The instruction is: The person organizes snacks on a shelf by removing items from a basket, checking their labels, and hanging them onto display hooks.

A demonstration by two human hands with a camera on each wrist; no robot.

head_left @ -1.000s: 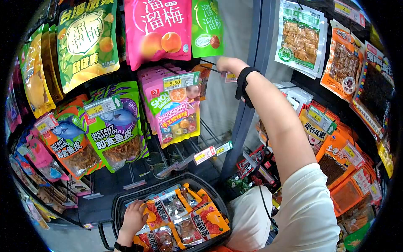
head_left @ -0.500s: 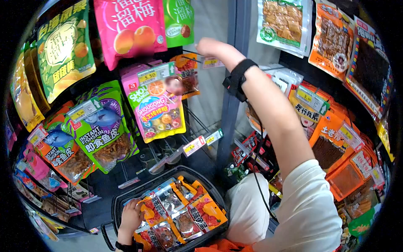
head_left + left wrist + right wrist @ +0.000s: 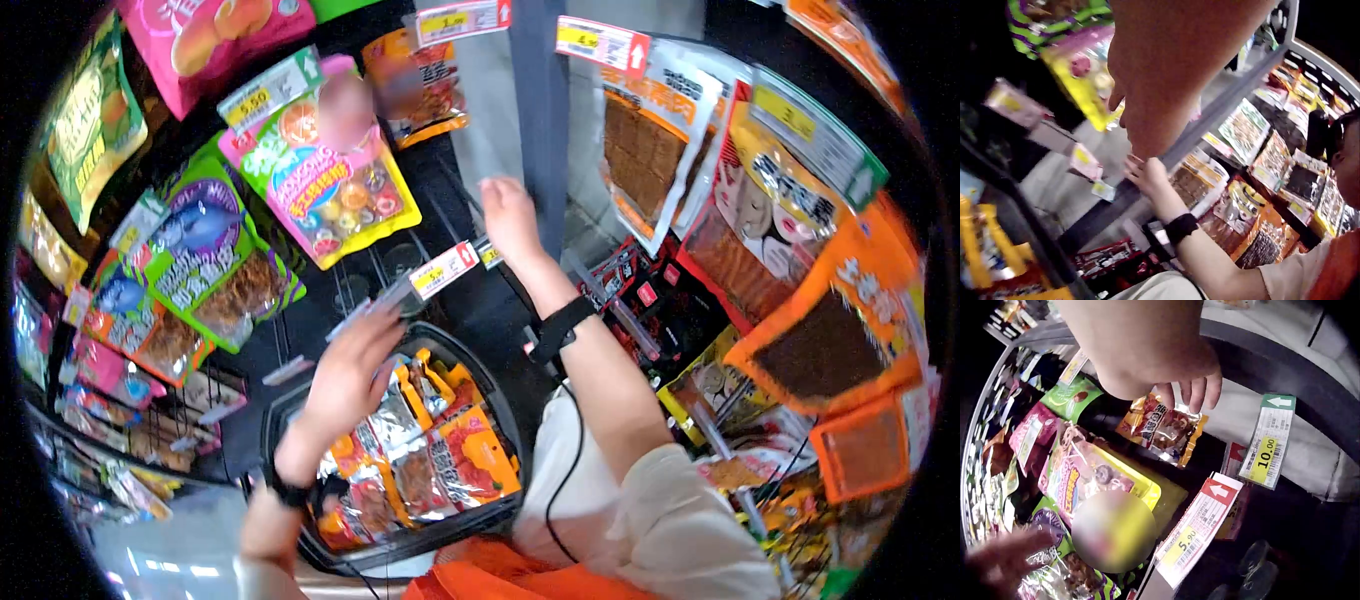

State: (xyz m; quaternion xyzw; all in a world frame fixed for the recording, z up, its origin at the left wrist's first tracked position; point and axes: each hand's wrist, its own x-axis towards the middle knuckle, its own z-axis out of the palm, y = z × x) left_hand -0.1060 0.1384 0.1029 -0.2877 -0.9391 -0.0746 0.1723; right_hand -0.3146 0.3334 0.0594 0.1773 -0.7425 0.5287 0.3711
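My left hand (image 3: 350, 370), fingers extended and holding nothing, is over the left side of a black basket (image 3: 420, 548). In the basket lie several orange-and-silver snack packs (image 3: 470, 455). My right hand (image 3: 512, 225) hangs in the air past the basket, near the price tags (image 3: 442, 270) at the ends of the rack hooks; its fingers are loose and grip nothing. Up and left of it hangs a single orange snack pack (image 3: 415, 85), which the right wrist view shows just beyond my right fingers (image 3: 1196, 394). A pink-and-yellow candy bag (image 3: 330, 185) hangs between the two hands' sides of the rack.
Green fish-skin bags (image 3: 205, 245) hang at the left. A grey post (image 3: 545, 120) divides this rack from another on the right, where orange bags (image 3: 825, 340) and a white-edged snack bag (image 3: 655, 150) hang. A cable (image 3: 570, 480) runs from the right wristband.
My right hand has come down from the upper hooks toward the basket. The left hand has lifted off the packs and moved up and forward. The head view has shifted right and down.
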